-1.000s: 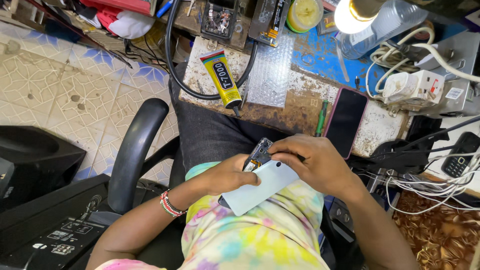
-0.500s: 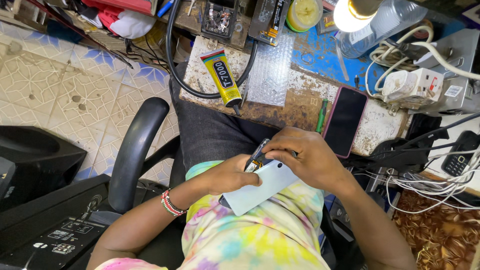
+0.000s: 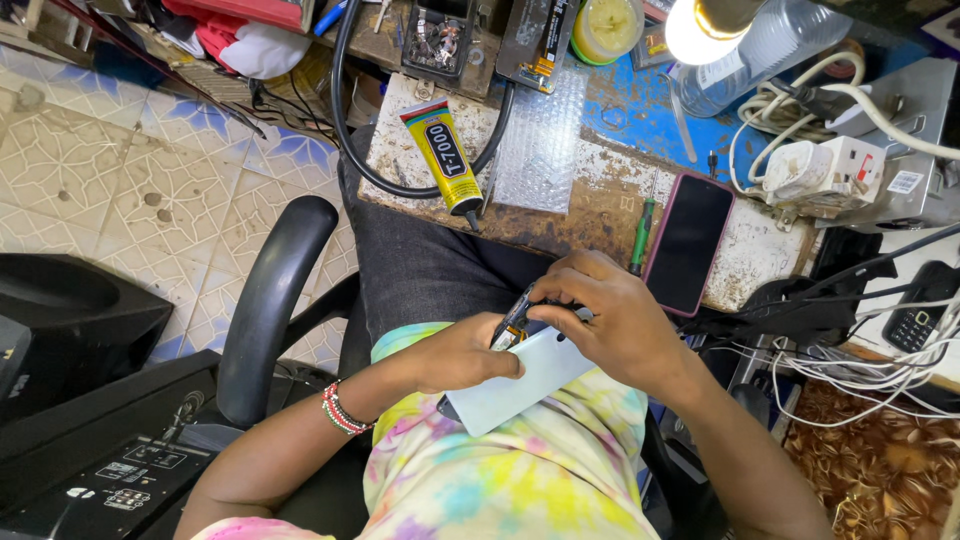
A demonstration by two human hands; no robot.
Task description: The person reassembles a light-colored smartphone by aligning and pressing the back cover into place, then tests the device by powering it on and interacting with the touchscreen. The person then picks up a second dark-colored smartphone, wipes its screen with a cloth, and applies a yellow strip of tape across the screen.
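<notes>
The right hand (image 3: 620, 325) curls over the top end of a pale blue flat phone body (image 3: 520, 380), its grip pinched on the dark upper edge of that phone. The left hand (image 3: 455, 355) clasps the phone's left side from nine o'clock, fingers pressed onto the pale back. The phone sits tilted over the person's lap, just above a tie-dye shirt (image 3: 520, 480) in pink, yellow and green. A red, white and green beaded bracelet (image 3: 340, 408) circles the left wrist.

At twelve o'clock from the hands runs the worn wooden bench (image 3: 590, 215) with chipped blue paint. A green-handled screwdriver (image 3: 641, 232) lies at its near edge, just beside a black phone in a pink case (image 3: 690, 243) at one o'clock. Farther up, at eleven o'clock, a yellow tube of adhesive (image 3: 443, 155) rests beside a sheet of clear bubble wrap (image 3: 545, 140). A thick black cable (image 3: 345, 120) loops past the tube. At two o'clock sits a white power socket block (image 3: 830, 172) amid white cords. The black chair armrest (image 3: 270, 305) rises at nine o'clock, over the patterned tile floor (image 3: 130, 190).
</notes>
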